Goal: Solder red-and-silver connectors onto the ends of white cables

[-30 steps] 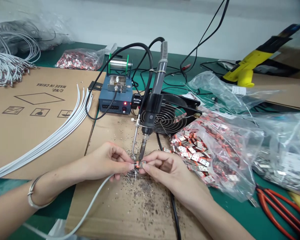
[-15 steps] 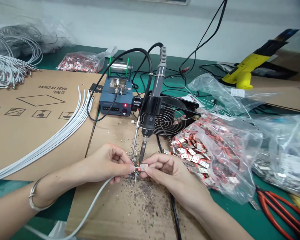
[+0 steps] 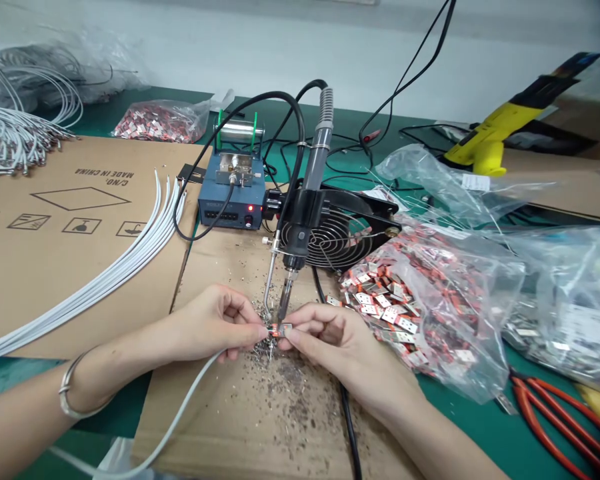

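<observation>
Connector [image 3: 284, 329] lies between left hand [image 3: 220, 327] and right hand [image 3: 343, 343]; right pinches it.

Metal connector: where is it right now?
In the head view, the metal connector is below centre, slightly left, pinched in the right hand close by the soldering iron's tip.

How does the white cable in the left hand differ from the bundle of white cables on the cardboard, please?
The held cable is a single length, while the bundle gathers many. The left hand grips the held cable, while the bundle lies on the cardboard, untouched. The held cable hooks round, while the bundle curves gently. Both look white.
</observation>
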{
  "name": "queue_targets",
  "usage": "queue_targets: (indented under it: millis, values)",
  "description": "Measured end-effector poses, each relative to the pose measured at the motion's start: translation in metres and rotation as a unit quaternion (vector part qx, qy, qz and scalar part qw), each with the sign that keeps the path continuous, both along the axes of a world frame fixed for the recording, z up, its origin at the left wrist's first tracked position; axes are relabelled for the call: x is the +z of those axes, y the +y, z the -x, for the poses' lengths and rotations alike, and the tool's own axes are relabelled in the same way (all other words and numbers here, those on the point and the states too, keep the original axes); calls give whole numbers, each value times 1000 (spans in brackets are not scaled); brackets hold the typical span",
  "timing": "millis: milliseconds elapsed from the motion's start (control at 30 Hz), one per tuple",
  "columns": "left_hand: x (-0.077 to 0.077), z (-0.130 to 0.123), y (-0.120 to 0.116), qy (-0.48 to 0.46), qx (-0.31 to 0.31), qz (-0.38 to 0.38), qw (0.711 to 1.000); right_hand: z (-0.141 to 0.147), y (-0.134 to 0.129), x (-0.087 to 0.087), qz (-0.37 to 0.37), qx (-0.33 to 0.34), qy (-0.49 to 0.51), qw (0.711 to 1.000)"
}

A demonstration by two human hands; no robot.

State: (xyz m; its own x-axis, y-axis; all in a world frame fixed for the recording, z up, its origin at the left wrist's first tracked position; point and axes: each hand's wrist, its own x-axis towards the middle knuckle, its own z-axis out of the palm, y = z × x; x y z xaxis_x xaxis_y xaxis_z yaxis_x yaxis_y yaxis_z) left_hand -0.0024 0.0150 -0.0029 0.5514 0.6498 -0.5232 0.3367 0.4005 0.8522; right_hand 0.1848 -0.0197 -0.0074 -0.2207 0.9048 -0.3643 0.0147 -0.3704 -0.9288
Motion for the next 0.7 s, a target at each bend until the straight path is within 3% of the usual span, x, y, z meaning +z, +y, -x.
queue_targets:
  millis: [700]
  values:
    - [0,1,-3,0,-16,-24,1000,-2,-2,2,-8,18,7,1000]
